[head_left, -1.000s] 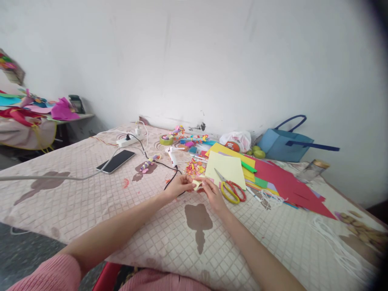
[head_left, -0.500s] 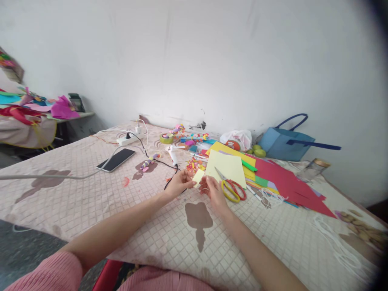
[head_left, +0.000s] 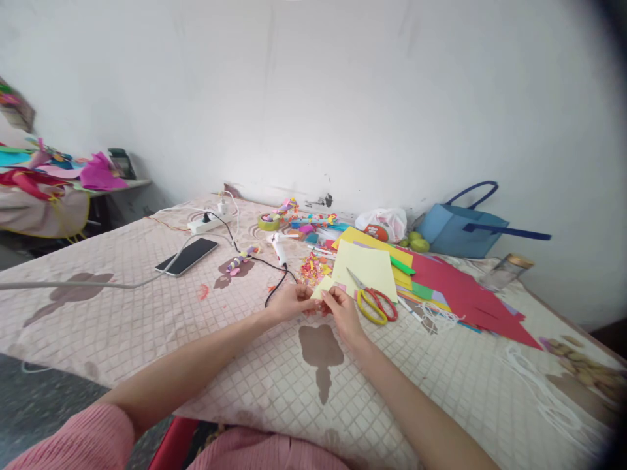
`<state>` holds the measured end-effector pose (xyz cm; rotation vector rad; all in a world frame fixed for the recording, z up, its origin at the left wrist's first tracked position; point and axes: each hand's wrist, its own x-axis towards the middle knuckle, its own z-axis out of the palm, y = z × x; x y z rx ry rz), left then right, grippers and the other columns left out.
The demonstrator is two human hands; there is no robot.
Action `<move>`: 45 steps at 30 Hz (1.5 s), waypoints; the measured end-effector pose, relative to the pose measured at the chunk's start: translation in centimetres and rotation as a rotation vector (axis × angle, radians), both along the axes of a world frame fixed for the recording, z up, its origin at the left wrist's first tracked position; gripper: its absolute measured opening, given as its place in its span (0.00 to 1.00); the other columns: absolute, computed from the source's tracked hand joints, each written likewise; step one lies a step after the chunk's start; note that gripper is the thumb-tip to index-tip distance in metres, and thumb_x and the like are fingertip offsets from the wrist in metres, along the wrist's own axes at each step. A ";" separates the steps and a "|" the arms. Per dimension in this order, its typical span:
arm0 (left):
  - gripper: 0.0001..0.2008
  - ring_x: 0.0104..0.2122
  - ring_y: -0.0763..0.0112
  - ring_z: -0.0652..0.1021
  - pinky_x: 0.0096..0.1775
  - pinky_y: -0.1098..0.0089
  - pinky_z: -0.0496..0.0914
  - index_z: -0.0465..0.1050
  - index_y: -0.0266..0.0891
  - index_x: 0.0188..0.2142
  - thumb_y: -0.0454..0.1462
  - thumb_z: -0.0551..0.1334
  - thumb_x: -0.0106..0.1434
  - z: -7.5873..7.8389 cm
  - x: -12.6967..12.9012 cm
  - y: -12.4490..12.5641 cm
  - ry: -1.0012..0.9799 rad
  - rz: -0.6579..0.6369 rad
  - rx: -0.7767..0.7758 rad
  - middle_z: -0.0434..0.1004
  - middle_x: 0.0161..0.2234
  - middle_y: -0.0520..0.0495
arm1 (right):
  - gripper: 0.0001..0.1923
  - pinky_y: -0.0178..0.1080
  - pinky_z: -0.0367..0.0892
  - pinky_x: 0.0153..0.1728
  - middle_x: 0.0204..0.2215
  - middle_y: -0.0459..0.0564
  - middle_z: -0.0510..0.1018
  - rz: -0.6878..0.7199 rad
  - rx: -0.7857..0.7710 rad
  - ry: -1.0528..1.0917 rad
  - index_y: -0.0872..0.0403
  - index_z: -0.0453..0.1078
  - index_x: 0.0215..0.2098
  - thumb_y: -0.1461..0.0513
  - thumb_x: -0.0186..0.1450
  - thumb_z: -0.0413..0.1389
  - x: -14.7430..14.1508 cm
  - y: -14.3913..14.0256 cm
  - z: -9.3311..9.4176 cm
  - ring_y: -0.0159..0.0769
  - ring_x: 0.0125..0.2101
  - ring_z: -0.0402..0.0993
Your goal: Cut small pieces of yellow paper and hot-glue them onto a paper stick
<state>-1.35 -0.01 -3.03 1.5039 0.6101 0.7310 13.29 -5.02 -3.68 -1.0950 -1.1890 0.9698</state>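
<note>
Both my hands meet over the middle of the table. My left hand (head_left: 290,302) and my right hand (head_left: 341,309) pinch a small pale yellow paper piece (head_left: 323,287) between their fingertips. Just right of them lie red-and-yellow scissors (head_left: 375,303) on a pale yellow sheet (head_left: 366,267). A heap of small colourful scraps (head_left: 314,266) lies just beyond my hands. A white glue gun (head_left: 279,248) with a black cord rests behind my left hand.
Coloured paper sheets (head_left: 455,287) spread to the right, with a blue bag (head_left: 458,230) and a white plastic bag (head_left: 385,225) by the wall. A phone (head_left: 187,256), a power strip (head_left: 208,224) and a tape roll (head_left: 268,223) lie at the left back. White string (head_left: 539,385) lies at the right.
The paper piece was lifted upright in my left hand half a second ago. Now both hands have closed together on it again, lower and flatter.
</note>
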 end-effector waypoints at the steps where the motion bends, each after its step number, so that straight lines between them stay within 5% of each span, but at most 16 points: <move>1: 0.19 0.22 0.74 0.74 0.26 0.74 0.67 0.67 0.33 0.27 0.48 0.66 0.49 0.1 0.0 -0.1 0.021 -0.005 -0.007 0.73 0.21 0.50 | 0.14 0.32 0.58 0.20 0.17 0.41 0.67 0.002 0.001 -0.002 0.53 0.62 0.21 0.55 0.60 0.55 0.0 0.0 0.0 0.28 0.18 0.62; 45: 0.20 0.18 0.77 0.74 0.24 0.76 0.67 0.64 0.33 0.24 0.49 0.65 0.50 0.5 -0.1 -0.3 0.009 0.021 -0.131 0.75 0.20 0.49 | 0.17 0.33 0.61 0.20 0.18 0.43 0.70 -0.008 -0.013 0.002 0.53 0.66 0.25 0.49 0.62 0.50 0.1 -0.1 0.1 0.31 0.19 0.66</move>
